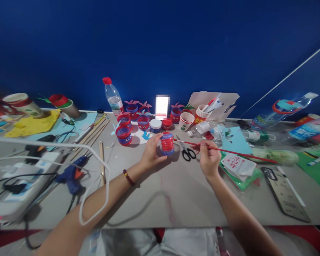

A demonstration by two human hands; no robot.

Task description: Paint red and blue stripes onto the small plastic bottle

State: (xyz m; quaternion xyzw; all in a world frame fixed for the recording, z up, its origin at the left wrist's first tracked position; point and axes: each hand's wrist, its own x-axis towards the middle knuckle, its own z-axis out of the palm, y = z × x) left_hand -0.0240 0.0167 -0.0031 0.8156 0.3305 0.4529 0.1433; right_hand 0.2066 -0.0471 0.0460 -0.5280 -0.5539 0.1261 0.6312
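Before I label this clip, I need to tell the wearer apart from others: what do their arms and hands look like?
Both forearms are bare, with no sleeves in view. The left wrist wears a bracelet of dark round beads with a yellow part. No gloves on either hand.

Open room spans the tabletop (186, 202)'s near middle; glue gun (72, 176) blocks left, phone (285, 195) right, scissors (188, 154) far.

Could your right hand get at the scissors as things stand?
Probably, by reach: the scissors lie close to the right hand, handles uncovered. But its fingers hold the brush, which seems to cross above the blades.
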